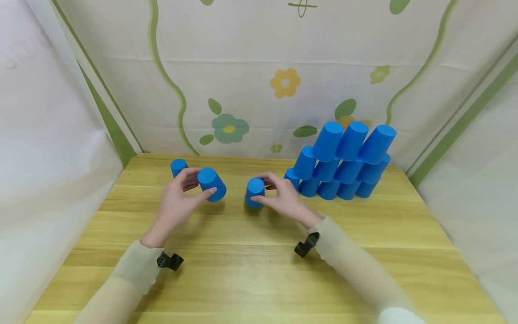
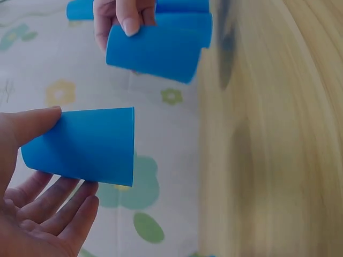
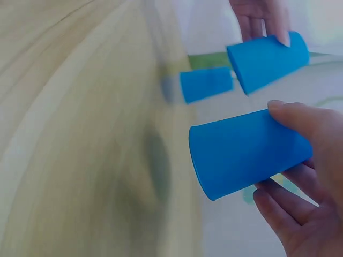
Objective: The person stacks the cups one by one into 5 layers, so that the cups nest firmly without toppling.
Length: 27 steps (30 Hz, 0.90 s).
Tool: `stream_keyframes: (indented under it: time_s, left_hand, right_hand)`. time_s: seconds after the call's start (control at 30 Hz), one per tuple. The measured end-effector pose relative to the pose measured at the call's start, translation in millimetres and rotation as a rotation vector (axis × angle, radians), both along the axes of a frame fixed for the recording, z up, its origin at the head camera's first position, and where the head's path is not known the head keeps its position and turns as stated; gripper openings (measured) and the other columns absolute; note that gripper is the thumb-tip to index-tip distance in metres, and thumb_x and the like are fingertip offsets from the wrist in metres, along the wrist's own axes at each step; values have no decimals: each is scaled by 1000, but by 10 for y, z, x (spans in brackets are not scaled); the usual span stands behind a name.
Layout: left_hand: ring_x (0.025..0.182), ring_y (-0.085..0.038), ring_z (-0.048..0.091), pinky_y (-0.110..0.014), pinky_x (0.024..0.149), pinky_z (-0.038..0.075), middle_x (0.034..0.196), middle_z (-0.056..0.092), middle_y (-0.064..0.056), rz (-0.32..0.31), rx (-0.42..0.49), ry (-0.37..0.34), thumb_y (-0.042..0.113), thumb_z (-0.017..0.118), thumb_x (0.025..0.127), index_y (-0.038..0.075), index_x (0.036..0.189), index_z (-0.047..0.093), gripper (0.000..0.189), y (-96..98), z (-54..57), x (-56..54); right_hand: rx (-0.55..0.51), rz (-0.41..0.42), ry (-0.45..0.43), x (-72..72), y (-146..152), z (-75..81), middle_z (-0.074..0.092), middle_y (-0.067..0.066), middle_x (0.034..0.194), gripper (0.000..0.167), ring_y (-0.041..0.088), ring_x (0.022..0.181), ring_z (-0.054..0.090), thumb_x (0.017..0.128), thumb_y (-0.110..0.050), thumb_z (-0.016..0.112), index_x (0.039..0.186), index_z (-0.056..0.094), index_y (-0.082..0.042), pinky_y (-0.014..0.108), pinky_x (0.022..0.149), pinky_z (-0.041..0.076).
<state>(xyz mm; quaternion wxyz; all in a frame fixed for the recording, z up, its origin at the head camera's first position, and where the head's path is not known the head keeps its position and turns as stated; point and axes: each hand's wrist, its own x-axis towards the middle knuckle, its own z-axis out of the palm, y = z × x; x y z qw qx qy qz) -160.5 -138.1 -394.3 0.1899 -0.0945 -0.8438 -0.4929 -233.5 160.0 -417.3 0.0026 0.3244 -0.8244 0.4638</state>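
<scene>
In the head view my left hand (image 1: 178, 200) grips an upside-down blue cup (image 1: 212, 184), its thumb on the near side and fingers behind. That cup tilts, its mouth leaning toward the right. My right hand (image 1: 285, 198) pinches a second blue cup (image 1: 255, 192) near the middle, also mouth down. Both wrist views show a gap between these cups' rims and the wooden table (image 3: 69, 107). Just behind the left hand stands another blue cup (image 1: 178, 166), partly covered by the fingers.
At the right back, a stepped wall of upside-down blue cups (image 1: 350, 171) rises in three rows. A white curtain with flower prints (image 1: 243, 81) hangs behind the table's far edge, and white cloth (image 1: 52, 135) borders the left side.
</scene>
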Motion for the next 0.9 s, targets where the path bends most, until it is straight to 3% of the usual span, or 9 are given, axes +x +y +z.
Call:
stream_keyframes:
  time_s: [0.33, 0.5, 0.57, 0.73, 0.9]
  left_hand:
    - [112, -26, 65, -47, 97, 53, 123, 68, -6, -102, 4, 54, 21, 87, 84, 7, 129, 62, 53, 249, 134, -21]
    - [111, -22, 65, -44, 97, 54, 123, 68, -3, -167, 5, 96, 22, 87, 85, 9, 130, 63, 53, 431, 277, -104]
    - [111, -21, 65, -43, 97, 54, 123, 68, -2, -197, 11, 119, 22, 87, 85, 10, 130, 63, 53, 522, 350, -141]
    - [111, -17, 65, -39, 96, 54, 123, 67, 0, -283, 25, 204, 19, 86, 85, 9, 130, 63, 52, 751, 579, -270]
    - [110, -12, 64, -33, 96, 54, 122, 67, 3, -344, 22, 263, 20, 85, 87, 8, 130, 62, 50, 992, 915, -427]
  right_hand:
    - [-85, -225, 76, 226, 918, 277, 69, 4, 122, 51, 21, 109, 67, 85, -22, 86, 131, 64, -14, 51, 92, 55]
    - [-84, -326, 136, 281, 1193, 452, 68, 7, 126, 55, 20, 109, 67, 82, -9, 87, 132, 64, -8, 33, 93, 56]
    - [-84, -360, 163, 281, 1277, 515, 68, 7, 126, 56, 15, 107, 67, 82, -5, 86, 133, 64, -7, 25, 91, 55]
    - [-121, -415, 210, 285, 1406, 684, 68, 16, 124, 54, 6, 104, 65, 83, 3, 83, 133, 63, -1, 21, 90, 54]
    - [-132, -465, 188, 249, 1468, 783, 68, 9, 125, 55, 8, 106, 66, 85, -8, 85, 135, 64, -8, 19, 91, 53]
